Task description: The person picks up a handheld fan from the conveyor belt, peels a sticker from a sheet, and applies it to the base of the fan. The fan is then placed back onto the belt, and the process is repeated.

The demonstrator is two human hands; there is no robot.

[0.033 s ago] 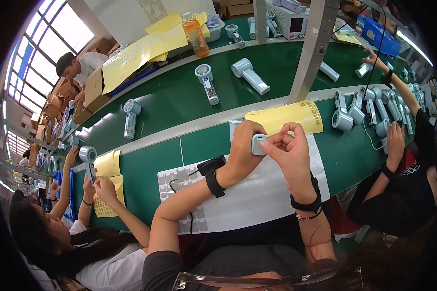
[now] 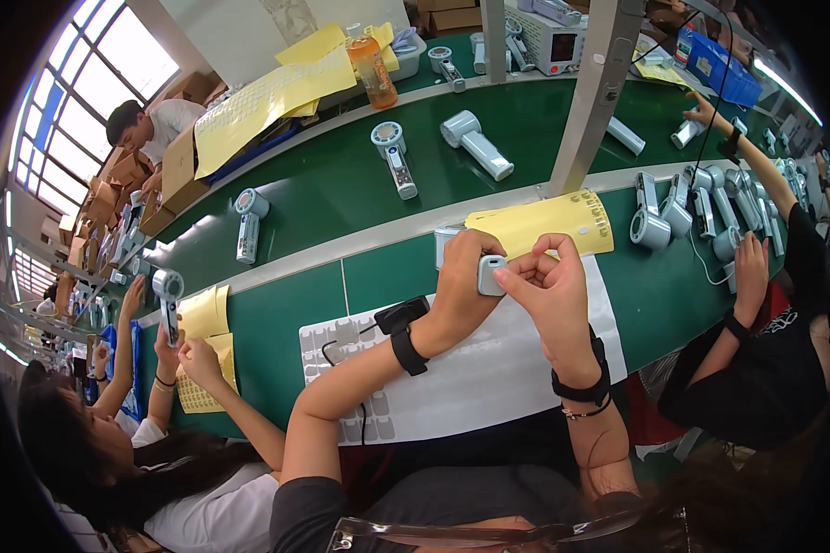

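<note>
Handheld fan body (image 2: 491, 274), pale grey and rounded, sits between both hands just above the white backing sheet (image 2: 489, 378) at the near edge of the green bench (image 2: 341, 184). The left hand (image 2: 463, 281) wraps it from the far side, fingers curled over the top, while the right hand (image 2: 549, 286) pinches at its near face with thumb and forefinger (whether a sticker is under the fingertips is too small to tell). Both hands are closed on the piece, neither resting on the bench.

Just beyond the hands lies a yellow label sheet (image 2: 549, 221) with a row of small stickers along its right edge, and the white sheet under the forearms carries grey label squares at its left end. To do this step well, I judge the left hand should keep the body from turning while the right presses evenly from one edge across, so nothing lifts or creases. A black wrist strap (image 2: 409, 350) with a cord trails from the left forearm; keeping that cord off the sheets would avoid dragging them. Finished fans (image 2: 655, 221) stand to the right, near a neighbour's arm.
</note>
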